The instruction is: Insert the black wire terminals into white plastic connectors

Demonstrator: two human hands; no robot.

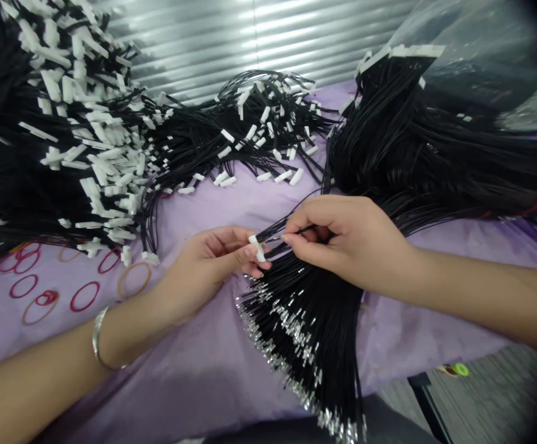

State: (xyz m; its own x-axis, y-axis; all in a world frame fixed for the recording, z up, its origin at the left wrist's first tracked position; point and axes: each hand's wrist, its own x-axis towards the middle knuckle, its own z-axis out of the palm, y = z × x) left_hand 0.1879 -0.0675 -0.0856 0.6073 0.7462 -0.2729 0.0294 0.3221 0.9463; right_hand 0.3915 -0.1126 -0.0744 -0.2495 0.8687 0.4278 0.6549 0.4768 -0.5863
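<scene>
My left hand (pixel 224 254) pinches a small white connector housing (pixel 257 248) between thumb and fingers, with black wires running out of it toward the right. Close by on the right, the thumb and forefinger of my right hand (pixel 342 231) grip a thin black wire (pixel 275 238), its end at the housing. Whether that end sits inside the housing is too small to tell. Beneath both hands fans out a thick bundle of black wires (pixel 328 327) with bare silver terminals (pixel 296 327) along its lower left edge.
Black wires with white connectors (pixel 106 154) are heaped at the left, and a smaller pile (pixel 259 126) lies at the back. Another long bundle (pixel 389 142) lies at the right beside a clear plastic bag (pixel 495 68). Rubber bands (pixel 86 296) dot the purple cloth (pixel 194 364). Blinds (pixel 250 37) stand behind.
</scene>
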